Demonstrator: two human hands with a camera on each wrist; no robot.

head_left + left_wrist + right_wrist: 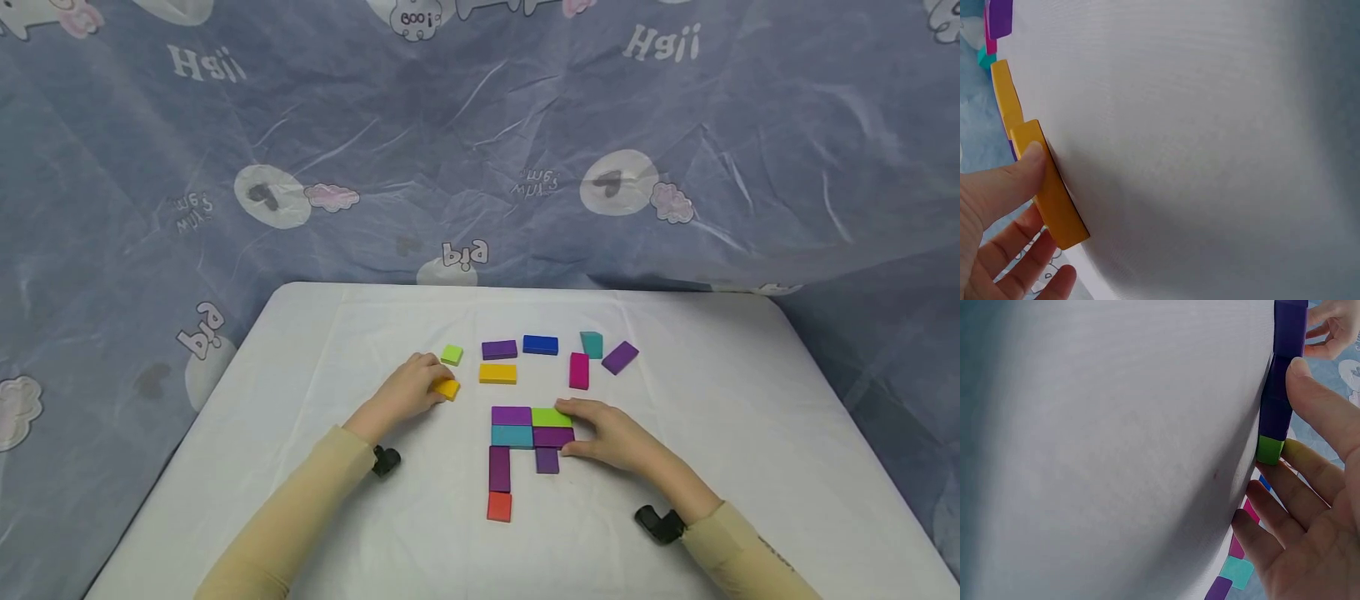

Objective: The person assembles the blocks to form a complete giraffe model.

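Note:
Near the table's left middle, my left hand (411,388) pinches a yellow block (1057,187) between thumb and fingers, tilted close over the white cloth. A small lime block (452,355) lies just beyond that hand. At the right side of a flat group of blocks, my right hand (617,435) spans a lime green block (551,417) and a purple block (552,437), index finger at the green one's far edge and thumb by the purple one's near corner. A short purple block (547,461) sits below the thumb. Teal (512,436), purple and red (499,507) blocks complete the group's left side.
Behind the group lie loose blocks: a yellow one (498,373), a purple one (498,350), a blue one (541,344), a magenta one (579,371), a teal one (592,344) and another purple one (620,357). A patterned blue-grey cloth (480,125) hangs behind the table.

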